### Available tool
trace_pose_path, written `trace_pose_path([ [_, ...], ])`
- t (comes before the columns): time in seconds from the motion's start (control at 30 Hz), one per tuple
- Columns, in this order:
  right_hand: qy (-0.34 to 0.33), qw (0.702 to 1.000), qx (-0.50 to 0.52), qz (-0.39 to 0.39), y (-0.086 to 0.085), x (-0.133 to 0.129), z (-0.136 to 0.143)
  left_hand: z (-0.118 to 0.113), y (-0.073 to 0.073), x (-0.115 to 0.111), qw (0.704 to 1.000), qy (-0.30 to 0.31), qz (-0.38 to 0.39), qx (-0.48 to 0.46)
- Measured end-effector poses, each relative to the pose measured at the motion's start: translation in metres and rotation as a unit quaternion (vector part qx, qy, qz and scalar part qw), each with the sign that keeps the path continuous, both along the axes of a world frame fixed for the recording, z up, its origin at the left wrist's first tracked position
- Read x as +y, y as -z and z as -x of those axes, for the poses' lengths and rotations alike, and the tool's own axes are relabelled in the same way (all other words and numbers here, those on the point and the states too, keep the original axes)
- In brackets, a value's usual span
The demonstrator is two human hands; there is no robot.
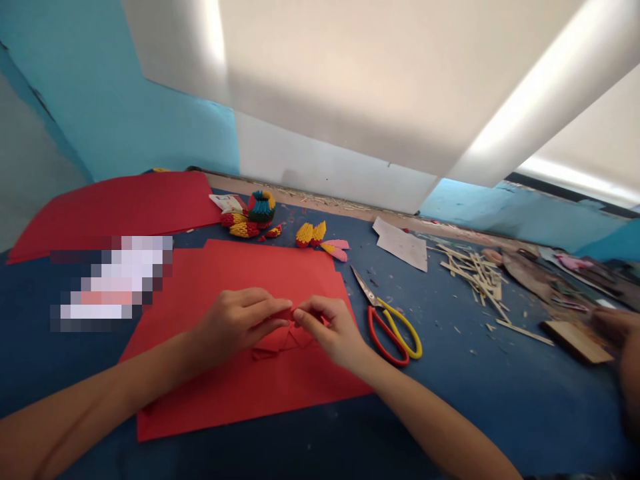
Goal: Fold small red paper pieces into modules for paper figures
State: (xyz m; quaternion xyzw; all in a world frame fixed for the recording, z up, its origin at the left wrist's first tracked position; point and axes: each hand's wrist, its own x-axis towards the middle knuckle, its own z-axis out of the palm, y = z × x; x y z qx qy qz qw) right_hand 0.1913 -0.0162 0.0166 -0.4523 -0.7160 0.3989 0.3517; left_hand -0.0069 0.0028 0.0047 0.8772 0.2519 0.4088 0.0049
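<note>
My left hand [250, 315] and my right hand [327, 327] meet fingertip to fingertip above red paper sheets [210, 393]. Between them they pinch a small piece of red paper [292, 313], mostly covered by the fingers. Under the hands lie several small red paper pieces [267, 349], some of them folded, on the sheets. Scissors [387, 320] with one red and one yellow handle rest to the right of my right hand, blades slightly apart and pointing away.
Folded-paper models [261, 207] in red, yellow, blue and pink stand behind the sheets. More red paper [120, 207] is at the back left. A white paper scrap [400, 244] and thin wooden sticks [477, 277] lie right. Another person's hand [617, 323] is near a wooden block [577, 341].
</note>
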Motion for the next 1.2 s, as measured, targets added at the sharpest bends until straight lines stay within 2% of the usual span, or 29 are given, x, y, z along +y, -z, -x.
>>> trace_pose_path([
  [0.17, 0.004, 1.0, 0.016, 0.023, 0.003, 0.0, 0.002, 0.001, 0.0, 0.002, 1.0, 0.018, -0.011, 0.016],
  [0.4, 0.058, 0.992, 0.091, 0.064, 0.005, 0.002, 0.002, 0.0, -0.001, 0.002, 1.0, -0.005, -0.025, 0.008],
  [0.83, 0.065, 0.992, 0.076, 0.07, 0.005, -0.003, 0.01, -0.001, 0.003, 0.001, 1.0, -0.001, -0.009, 0.002],
  [1.0, 0.055, 0.994, 0.071, 0.059, 0.007, -0.003, 0.01, -0.001, 0.004, 0.0, 1.0, -0.002, -0.009, 0.003],
  [1.2, 0.001, 1.0, 0.015, 0.018, 0.006, 0.0, 0.004, -0.002, 0.004, -0.002, 1.0, 0.011, 0.003, 0.006],
])
